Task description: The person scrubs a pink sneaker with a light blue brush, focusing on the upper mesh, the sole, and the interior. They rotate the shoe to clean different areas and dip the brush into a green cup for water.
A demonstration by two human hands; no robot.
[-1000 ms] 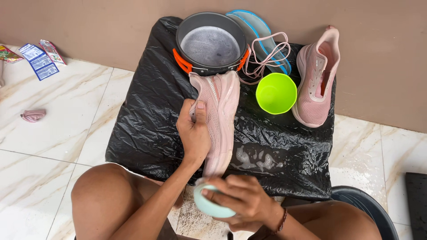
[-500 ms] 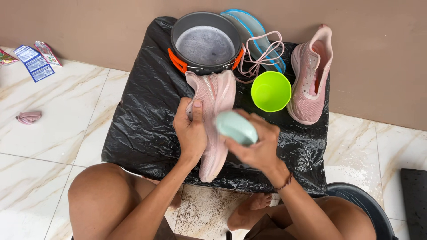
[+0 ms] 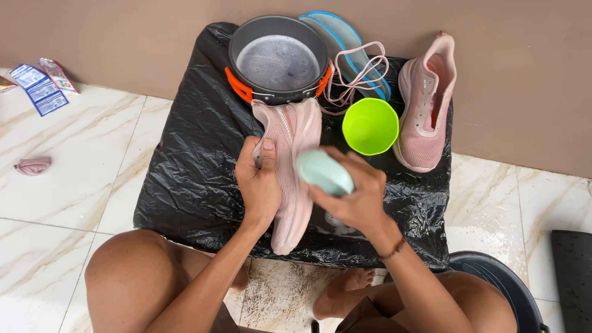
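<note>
The pink mesh sneaker (image 3: 290,166) is pinned flat on the black plastic sheet (image 3: 191,172) by the left hand (image 3: 259,182); a pale-green oval brush (image 3: 325,172) is gripped by the right hand (image 3: 357,194). On slick plastic, the sneaker could easily be shoved into the lime-green plastic bowl (image 3: 370,126).

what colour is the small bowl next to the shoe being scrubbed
Bright lime green bowl, seen clearly in the head view.

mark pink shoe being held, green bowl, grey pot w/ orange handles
pink shoe (image 3: 295,129): head view, upper near the pot.
green bowl (image 3: 370,126): head view, inner bottom.
grey pot (image 3: 277,61): head view, its inside.
</note>
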